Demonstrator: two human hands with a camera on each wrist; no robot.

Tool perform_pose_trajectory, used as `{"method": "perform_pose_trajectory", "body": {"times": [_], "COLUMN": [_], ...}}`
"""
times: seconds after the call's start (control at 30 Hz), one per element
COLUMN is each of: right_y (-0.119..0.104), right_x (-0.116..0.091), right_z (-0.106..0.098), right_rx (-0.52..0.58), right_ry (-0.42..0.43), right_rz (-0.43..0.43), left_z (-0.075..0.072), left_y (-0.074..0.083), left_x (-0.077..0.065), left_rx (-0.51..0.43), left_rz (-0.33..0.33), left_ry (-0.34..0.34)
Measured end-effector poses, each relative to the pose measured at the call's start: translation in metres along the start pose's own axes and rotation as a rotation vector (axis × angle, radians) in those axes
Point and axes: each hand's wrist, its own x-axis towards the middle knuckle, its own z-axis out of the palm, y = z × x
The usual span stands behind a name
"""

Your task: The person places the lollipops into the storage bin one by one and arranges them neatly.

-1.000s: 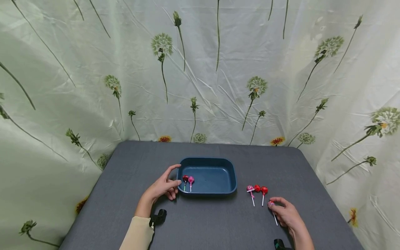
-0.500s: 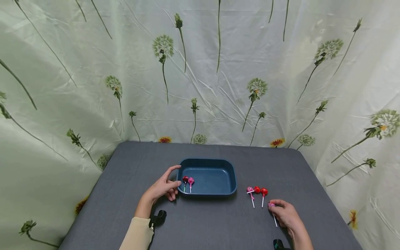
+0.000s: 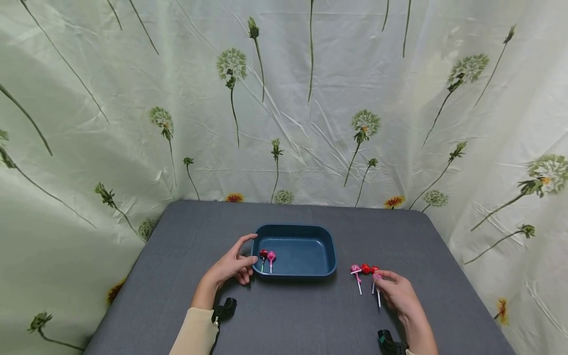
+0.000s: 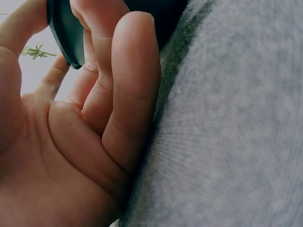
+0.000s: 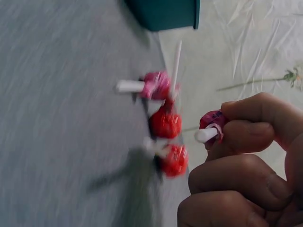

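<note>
A blue rectangular tray (image 3: 294, 274) lies on the table with two lollipops inside its left end, one dark red (image 3: 264, 253) and one pink (image 3: 271, 256). My left hand (image 3: 230, 265) holds the tray's left side, thumb and index finger on the rim, the other fingers bent below. Between right thumb and index finger, my right hand (image 3: 401, 294) pinches a pink lollipop (image 5: 210, 127) by its wrapped head, stick pointing down. It hovers by a group of lollipops right of the tray: a pink one (image 3: 355, 269), a red one (image 3: 366, 268) and another red one (image 5: 174, 161), partly covered in the head view.
The grey table (image 3: 301, 320) reaches back to a pale curtain (image 3: 288, 98) printed with dandelions. Black wrist straps (image 3: 225, 309) sit on both forearms. A beige sleeve (image 3: 195, 331) covers the left arm.
Carrying the pink lollipop, my right hand has moved left and slightly away from me, closer to the lollipop group. The left hand and tray stay in place.
</note>
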Motion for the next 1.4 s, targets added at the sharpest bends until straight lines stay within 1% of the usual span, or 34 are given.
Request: {"method": "perform_pose_trajectory", "body": {"times": [0.13,0.2,0.37,0.47,0.6,0.8,0.97,1.1,1.4], "right_y": [-0.009,-0.013,-0.023,-0.029,-0.038,-0.055,-0.071,-0.084,-0.1], "right_x": [-0.002,-0.002,-0.003,-0.002,-0.001,-0.001,-0.002,-0.002,0.0], "right_z": [0.01,0.015,0.026,0.031,0.038,0.051,0.066,0.076,0.096], "right_rx": [0.034,0.033,0.013,0.034,0.062,0.049,0.047,0.036,0.036], "right_ry": [-0.021,-0.025,-0.034,-0.058,-0.095,-0.118,-0.153,-0.181,-0.236], "right_rz": [-0.055,-0.07,-0.077,-0.087,-0.124,-0.162,-0.215,-0.241,-0.279], "left_z": [0.0,0.0,0.0,0.0,-0.001,-0.002,-0.002,-0.002,0.0], "left_y": [-0.001,-0.001,-0.002,-0.002,-0.001,-0.001,0.0,0.0,0.0], "left_x": [0.0,0.0,0.0,0.0,0.0,-0.001,-0.001,0.0,-0.002], "left_rx": [0.001,-0.001,-0.006,-0.006,-0.008,-0.008,-0.009,-0.008,-0.006], "left_rz": [0.002,0.001,-0.002,0.0,0.003,0.002,-0.008,-0.005,0.0], "left_ry": [-0.002,-0.002,-0.005,-0.003,0.0,-0.001,0.001,0.004,0.001]}}
